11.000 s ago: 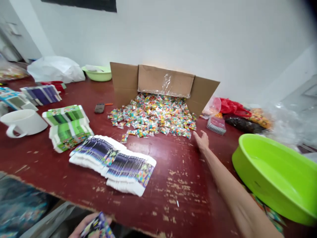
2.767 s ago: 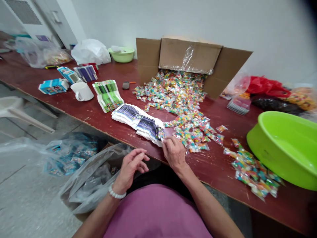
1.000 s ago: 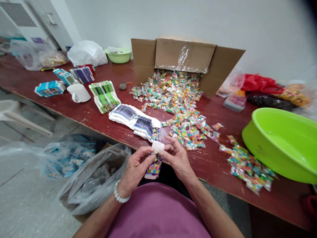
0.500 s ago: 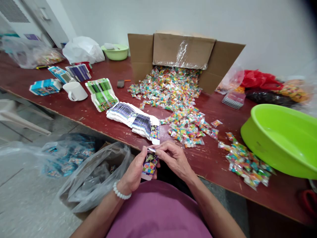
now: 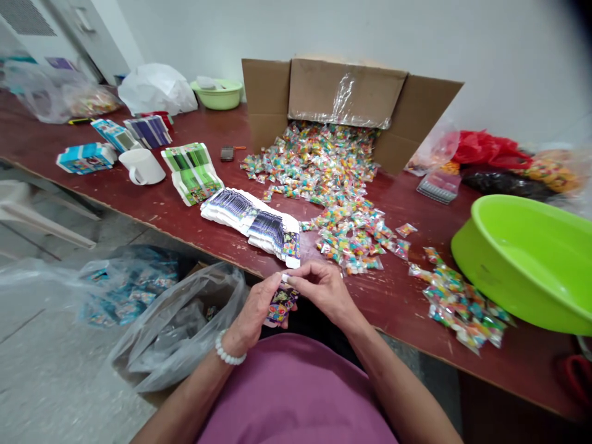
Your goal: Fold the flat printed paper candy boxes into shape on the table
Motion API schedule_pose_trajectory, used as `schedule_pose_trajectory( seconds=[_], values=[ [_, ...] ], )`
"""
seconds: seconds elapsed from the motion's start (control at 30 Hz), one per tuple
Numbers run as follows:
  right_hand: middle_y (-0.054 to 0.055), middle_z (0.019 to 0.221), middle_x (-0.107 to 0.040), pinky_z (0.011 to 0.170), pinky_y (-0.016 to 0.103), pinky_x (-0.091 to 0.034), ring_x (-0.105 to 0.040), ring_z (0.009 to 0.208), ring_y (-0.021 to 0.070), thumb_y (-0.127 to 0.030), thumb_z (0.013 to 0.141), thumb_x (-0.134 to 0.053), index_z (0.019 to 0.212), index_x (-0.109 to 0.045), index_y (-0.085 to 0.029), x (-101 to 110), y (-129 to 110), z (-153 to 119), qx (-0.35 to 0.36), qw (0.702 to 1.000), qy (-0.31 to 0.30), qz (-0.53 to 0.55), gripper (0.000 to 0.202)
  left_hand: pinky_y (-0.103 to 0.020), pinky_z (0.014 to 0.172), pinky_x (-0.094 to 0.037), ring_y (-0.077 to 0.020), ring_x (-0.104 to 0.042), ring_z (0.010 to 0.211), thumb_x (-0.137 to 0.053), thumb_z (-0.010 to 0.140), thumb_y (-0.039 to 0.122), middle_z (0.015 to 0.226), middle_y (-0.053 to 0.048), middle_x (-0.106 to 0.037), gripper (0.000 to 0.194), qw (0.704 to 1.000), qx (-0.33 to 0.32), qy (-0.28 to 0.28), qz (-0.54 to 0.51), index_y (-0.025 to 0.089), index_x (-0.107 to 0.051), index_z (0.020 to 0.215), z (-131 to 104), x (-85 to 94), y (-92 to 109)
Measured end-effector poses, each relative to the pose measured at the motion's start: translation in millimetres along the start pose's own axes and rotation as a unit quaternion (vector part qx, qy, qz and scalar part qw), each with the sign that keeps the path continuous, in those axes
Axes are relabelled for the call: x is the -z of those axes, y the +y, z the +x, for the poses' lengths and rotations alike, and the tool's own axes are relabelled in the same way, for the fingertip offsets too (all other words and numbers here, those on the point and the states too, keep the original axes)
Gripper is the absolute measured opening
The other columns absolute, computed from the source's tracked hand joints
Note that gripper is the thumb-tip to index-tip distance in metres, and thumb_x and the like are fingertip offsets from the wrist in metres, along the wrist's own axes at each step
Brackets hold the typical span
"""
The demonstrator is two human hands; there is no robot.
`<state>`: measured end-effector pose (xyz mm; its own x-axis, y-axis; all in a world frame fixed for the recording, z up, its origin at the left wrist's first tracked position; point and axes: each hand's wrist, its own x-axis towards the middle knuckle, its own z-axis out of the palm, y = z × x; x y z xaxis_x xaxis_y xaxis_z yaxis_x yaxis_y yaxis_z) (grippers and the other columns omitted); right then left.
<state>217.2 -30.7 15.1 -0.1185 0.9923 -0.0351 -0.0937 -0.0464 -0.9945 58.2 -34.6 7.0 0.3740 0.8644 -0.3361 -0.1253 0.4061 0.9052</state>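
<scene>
A small dark printed candy box (image 5: 281, 303) with colourful pictures is held in front of my body, just off the table edge. My left hand (image 5: 254, 311) wraps around its left side and back. At its top, the fingers of my right hand (image 5: 326, 293) pinch a white flap. Just beyond lies a fanned row of flat purple boxes (image 5: 250, 221) with white edges. Past my right hand spreads a heap of small clear candy packets (image 5: 324, 166), spilling out of an open cardboard box (image 5: 346, 92).
On the right stand a green basin (image 5: 522, 265) and a smaller group of candy packets (image 5: 462, 302). Leftward are green flat boxes (image 5: 194, 172), a white mug (image 5: 142, 167) and blue boxes (image 5: 87, 158). Below the table edge sits a plastic-lined carton (image 5: 180, 339).
My left hand has closed further over the box, and both hands' fingers have come nearer together at its top flap. The view has shifted slightly.
</scene>
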Motion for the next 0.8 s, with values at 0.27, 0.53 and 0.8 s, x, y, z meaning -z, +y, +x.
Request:
schedule_pose_trajectory(
  seconds=[0.27,0.53,0.8],
  values=[
    [0.004,0.089,-0.071,0.065,0.027,-0.053,-0.063,0.075,0.0167,-0.036,0.085,-0.069,0.093,-0.074,-0.023,-5.6,7.6,-13.8,0.085,0.989,0.018,-0.122,0.016,-0.023,0.04,-0.044,-0.0138,-0.057,0.043,-0.05,0.083,0.072,0.059,-0.001,-0.061,0.06,0.992,0.095,0.016,-0.083,0.015,-0.065,0.093,-1.0,-3.0,-12.5],
    [0.005,0.087,-0.076,0.063,0.03,-0.054,-0.065,0.067,0.0161,-0.035,0.079,-0.073,0.071,-0.069,-0.019,-1.2,11.7,-4.7,0.029,0.999,0.033,-0.008,0.018,-0.021,0.048,-0.047,-0.0112,-0.059,0.053,-0.05,0.086,0.069,0.081,-0.007,-0.069,0.065,1.0,0.021,0.003,0.018,0.016,-0.065,0.12,1.9,0.3,-5.1],
    [0.004,0.083,-0.076,0.062,0.028,-0.053,-0.068,0.072,0.018,-0.025,0.081,-0.067,0.068,-0.064,-0.02,6.5,2.9,-0.3,0.088,0.987,-0.026,-0.13,0.014,-0.021,0.041,-0.042,-0.0113,-0.054,0.044,-0.049,0.079,0.077,0.064,-0.005,-0.063,0.073,0.998,0.059,0.018,0.021,0.012,-0.07,0.104,2.2,-1.5,-8.0]
  ],
)
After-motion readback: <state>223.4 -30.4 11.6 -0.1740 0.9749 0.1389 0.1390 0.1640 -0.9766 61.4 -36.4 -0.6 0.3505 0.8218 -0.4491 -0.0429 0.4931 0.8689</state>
